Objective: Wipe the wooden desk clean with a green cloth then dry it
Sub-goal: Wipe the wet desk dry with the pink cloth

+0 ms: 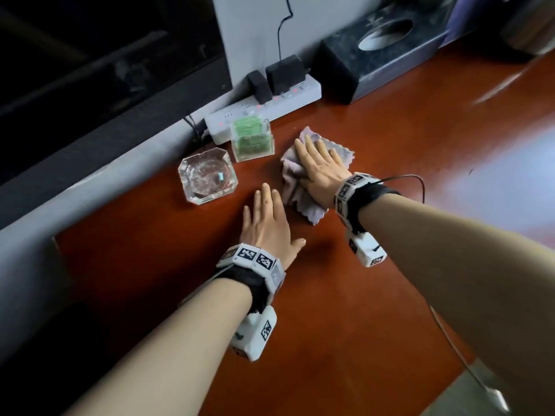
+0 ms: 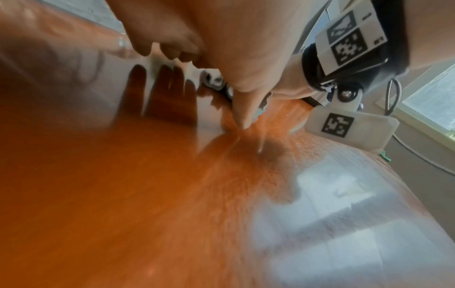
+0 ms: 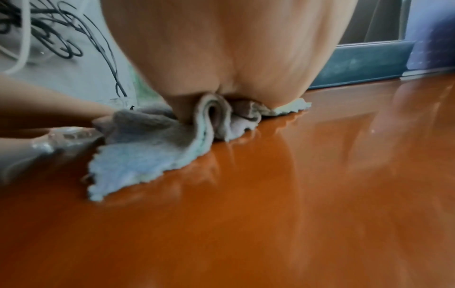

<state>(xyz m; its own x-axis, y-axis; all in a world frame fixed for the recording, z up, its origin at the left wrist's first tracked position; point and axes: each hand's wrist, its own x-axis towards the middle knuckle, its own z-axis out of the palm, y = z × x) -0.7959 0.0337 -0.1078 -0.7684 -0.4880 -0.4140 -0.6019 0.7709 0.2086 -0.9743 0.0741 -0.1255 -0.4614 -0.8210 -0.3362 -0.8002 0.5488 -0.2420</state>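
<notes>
The glossy red-brown wooden desk [image 1: 360, 265] fills the head view. On it, near the back middle, lies a crumpled pale grey-lilac cloth [image 1: 303, 202] with a scalloped, faintly green edge. My right hand [image 1: 318, 163] presses flat on it with straight fingers. In the right wrist view the cloth [image 3: 138, 155] bunches under the palm of my right hand [image 3: 234, 48] and spreads left over the desk [image 3: 270, 214]. My left hand [image 1: 265, 220] rests flat on bare wood just left of the cloth and holds nothing. In the left wrist view my left hand [image 2: 221, 39] hovers close over the desk [image 2: 123, 194].
A glass ashtray [image 1: 207, 175] stands left of the cloth. Behind it is a clear box with green contents [image 1: 252, 139]. A white power strip [image 1: 264, 112] with black plugs lies along the wall. A dark tissue box [image 1: 384, 52] sits at the back right, a dark screen [image 1: 90, 70] at the left.
</notes>
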